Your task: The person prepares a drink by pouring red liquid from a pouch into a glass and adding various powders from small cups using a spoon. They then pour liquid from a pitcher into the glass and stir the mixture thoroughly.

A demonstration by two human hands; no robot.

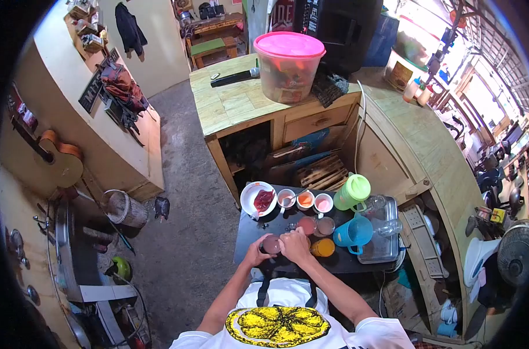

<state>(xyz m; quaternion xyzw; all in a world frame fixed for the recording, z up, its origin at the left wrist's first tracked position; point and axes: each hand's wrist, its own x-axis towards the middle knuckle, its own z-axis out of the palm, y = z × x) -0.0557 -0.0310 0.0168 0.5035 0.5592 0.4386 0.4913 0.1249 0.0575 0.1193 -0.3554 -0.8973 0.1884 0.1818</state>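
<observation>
Lower centre of frame: left hand wrapped around a glass of dull pinkish-brown drink, fingers bent to its width, gap filled by it; glass sits at the near left part of the dark bench, close to the body, likely so both hands reach it easily. Right hand at the glass's right side, fingers curled in and bunched near the rim; can't tell if they pinch something thin or just touch. Left grip probably steadies the glass for the right. Just right of the hands: orange drink, with a reddish drink above it. Far edge: white bowl with a dark red item, then three small cups in a row, likely lined up to keep contents separate and reachable. Green pitcher and blue pitcher stand to the right, near the clear tray, presumably leaving working room in front.
</observation>
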